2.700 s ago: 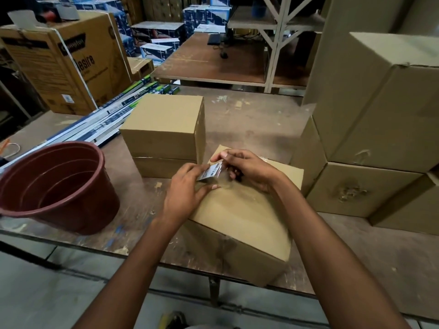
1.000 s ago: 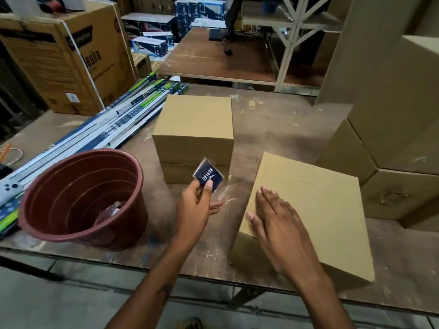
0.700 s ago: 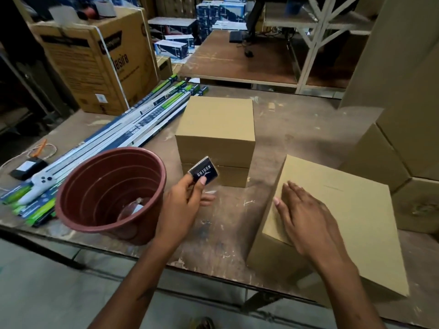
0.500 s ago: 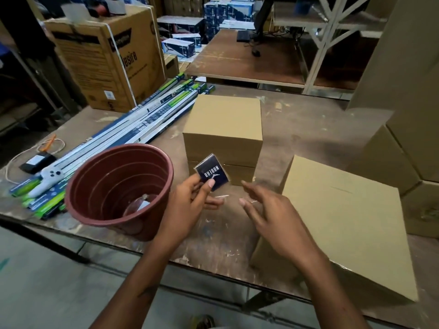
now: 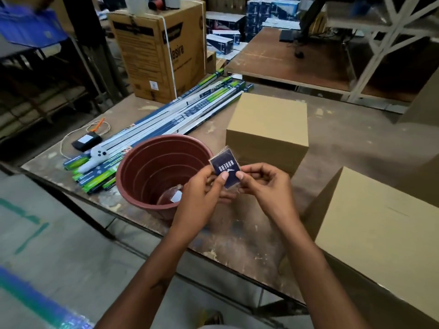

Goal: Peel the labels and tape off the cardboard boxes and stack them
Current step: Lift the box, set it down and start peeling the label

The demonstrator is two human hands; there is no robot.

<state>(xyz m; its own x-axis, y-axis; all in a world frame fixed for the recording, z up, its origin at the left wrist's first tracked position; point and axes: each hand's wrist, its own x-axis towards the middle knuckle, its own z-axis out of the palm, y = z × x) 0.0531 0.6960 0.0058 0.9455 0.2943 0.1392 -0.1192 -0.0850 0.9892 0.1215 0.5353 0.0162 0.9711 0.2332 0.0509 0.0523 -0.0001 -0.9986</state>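
Note:
A dark blue label [image 5: 226, 170] with white lettering and clear tape on its edges is held up between both hands. My left hand [image 5: 202, 193] pinches its lower left side with the thumb on its face. My right hand [image 5: 263, 186] pinches its right edge. They hover just right of a brown plastic pot [image 5: 145, 172] holding earlier scraps. A plain cardboard box [image 5: 370, 236] lies at the table's near right corner. Two stacked cardboard boxes [image 5: 268, 124] stand behind my hands.
Long blue and green tube-light cartons [image 5: 180, 115] lie across the wooden table [image 5: 356, 148], with a white controller [image 5: 93, 160] and a black adapter [image 5: 86, 141] at the left. A big printed carton [image 5: 161, 48] stands behind. More boxes rise at the far right.
My right hand left the near box and came over to the label, now pinching it together with my left. The view swung left toward the pot.

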